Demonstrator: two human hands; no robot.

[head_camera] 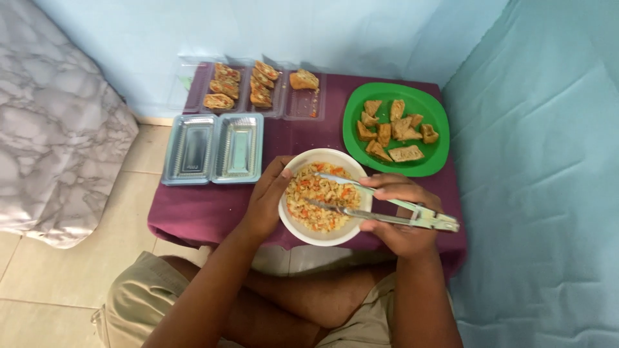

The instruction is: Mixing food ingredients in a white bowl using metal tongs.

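My left hand [267, 203] cups the left rim of the round white bowl [291, 219] of chopped orange-flecked filling, fingers closed against its side, holding it at the near edge of the low worktop with the plum-coloured cloth [213, 209]. My right hand [400, 216] has its grip wrapped around slim metal tongs [380, 205], whose long axis runs left from my palm, the two tips spread slightly apart and resting in the filling. The bowl lies directly left of my right hand, so that hand is the one working inside it. Beyond the bowl sit a green square plastic plate [432, 109] of brown fried pieces, two empty clear plastic trays [213, 148] and a clear tray of stuffed rolls [258, 87].
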